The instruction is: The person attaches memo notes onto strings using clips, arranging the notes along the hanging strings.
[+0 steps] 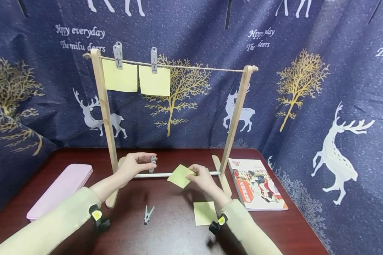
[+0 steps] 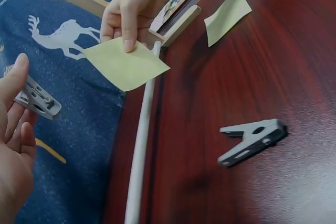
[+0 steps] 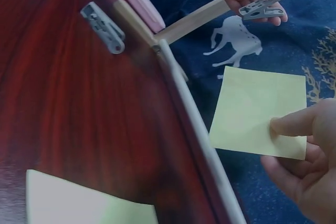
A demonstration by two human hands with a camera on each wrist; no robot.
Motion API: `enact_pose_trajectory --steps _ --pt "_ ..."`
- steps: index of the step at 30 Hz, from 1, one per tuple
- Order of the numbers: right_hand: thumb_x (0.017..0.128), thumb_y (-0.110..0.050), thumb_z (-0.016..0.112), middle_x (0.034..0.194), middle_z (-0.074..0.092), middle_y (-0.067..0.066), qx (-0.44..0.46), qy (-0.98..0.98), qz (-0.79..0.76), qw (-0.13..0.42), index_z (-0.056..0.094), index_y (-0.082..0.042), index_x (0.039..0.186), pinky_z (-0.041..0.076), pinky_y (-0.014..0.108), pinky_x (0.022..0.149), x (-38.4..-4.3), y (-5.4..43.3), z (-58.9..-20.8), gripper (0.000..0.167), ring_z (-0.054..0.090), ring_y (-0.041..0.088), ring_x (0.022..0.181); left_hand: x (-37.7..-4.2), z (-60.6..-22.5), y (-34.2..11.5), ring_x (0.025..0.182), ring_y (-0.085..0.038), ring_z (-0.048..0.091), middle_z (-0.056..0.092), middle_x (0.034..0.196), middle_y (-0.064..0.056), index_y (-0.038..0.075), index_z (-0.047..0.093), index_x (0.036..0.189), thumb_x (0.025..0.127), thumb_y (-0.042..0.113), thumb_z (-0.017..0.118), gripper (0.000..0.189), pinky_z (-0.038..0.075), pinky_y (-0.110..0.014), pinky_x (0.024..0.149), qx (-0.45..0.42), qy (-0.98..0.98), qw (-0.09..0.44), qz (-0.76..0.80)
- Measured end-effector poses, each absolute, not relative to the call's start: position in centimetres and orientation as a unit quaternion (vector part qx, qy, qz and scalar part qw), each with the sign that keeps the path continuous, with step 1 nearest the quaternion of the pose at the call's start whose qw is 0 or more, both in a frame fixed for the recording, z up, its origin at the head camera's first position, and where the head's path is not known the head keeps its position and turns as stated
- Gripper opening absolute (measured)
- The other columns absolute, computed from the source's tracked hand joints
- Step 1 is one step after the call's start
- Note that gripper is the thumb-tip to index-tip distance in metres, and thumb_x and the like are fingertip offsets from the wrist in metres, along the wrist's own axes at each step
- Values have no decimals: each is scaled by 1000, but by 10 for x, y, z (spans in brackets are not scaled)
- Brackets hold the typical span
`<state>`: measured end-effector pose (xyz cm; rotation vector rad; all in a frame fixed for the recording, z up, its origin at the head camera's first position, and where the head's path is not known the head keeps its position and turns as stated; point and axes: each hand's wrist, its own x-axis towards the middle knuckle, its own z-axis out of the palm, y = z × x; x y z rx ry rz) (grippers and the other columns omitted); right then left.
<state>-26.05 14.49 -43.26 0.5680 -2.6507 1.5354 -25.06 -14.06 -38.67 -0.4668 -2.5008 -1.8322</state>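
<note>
My left hand [image 1: 136, 165] pinches a grey clothespin [image 1: 153, 163] between thumb and fingers, in front of the rack's left post. In the left wrist view that clothespin [image 2: 39, 98] points away from the fingertips. With thumb on top and fingers beneath, my right hand [image 1: 203, 177] holds a yellow sticky note [image 1: 180, 176] by one edge, above the white crossbar [image 1: 161, 175]. Two more yellow notes [image 1: 120, 76] hang side by side from the rope [image 1: 198, 68], each under a grey clothespin [image 1: 154, 60]. Another clothespin [image 1: 148, 214] and another sticky note [image 1: 205, 213] lie on the table.
The wooden rack [image 1: 238, 106] stands across the back of the dark red table [image 1: 175, 237]. A pink case [image 1: 60, 191] lies left of it, a book [image 1: 257, 184] to the right. Behind hangs a blue cloth [image 1: 191, 124] printed with deer and trees.
</note>
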Motion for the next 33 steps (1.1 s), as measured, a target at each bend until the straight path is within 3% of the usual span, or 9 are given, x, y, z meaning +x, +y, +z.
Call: enact_pose_trajectory --steps 4,7,13,19,24,29,33 --pt "84 -2 70 92 73 15 155 -843 514 2 67 1 99 58 33 69 -269 147 -427 15 62 5 68 -257 -376 -137 83 1 66 72 110 -20 -3 65 123 83 14 78 46 54 -18 74 -167 -804 2 -571" --pt "85 -1 69 93 73 17 136 -836 532 -3 66 4 100 59 41 72 -274 145 -417 16 66 8 70 -262 -363 -134 80 1 67 72 108 -21 -5 64 123 84 12 77 45 54 -18 75 -185 -803 5 -567" --pt "86 1 68 91 71 19 123 -814 568 9 63 9 102 59 43 74 -285 144 -399 18 65 8 69 -272 -331 -126 80 2 67 71 111 -21 -2 64 125 84 11 77 45 54 -19 74 -193 -810 20 -554" --pt "87 4 66 100 69 24 118 -796 593 23 61 10 107 60 37 75 -291 143 -380 22 67 10 76 -278 -299 -114 82 -6 65 72 110 -17 8 67 126 84 20 78 44 51 -21 70 -199 -828 56 -521" --pt "87 8 63 103 68 30 119 -776 618 30 58 15 109 59 38 77 -294 139 -362 23 67 10 77 -277 -277 -105 77 -8 64 73 107 -16 8 69 122 83 18 79 42 49 -22 66 -220 -826 89 -511" --pt "87 10 61 99 68 23 101 -761 640 35 57 14 111 59 38 79 -300 135 -343 24 64 5 72 -279 -255 -101 78 -2 65 72 111 -17 6 68 123 85 15 77 40 51 -19 69 -237 -813 123 -517" --pt "89 9 59 98 68 18 98 -755 647 29 56 14 114 59 35 81 -305 133 -329 26 63 4 71 -282 -240 -101 88 -7 66 70 118 -15 8 67 126 88 18 74 40 52 -21 73 -234 -808 134 -525"
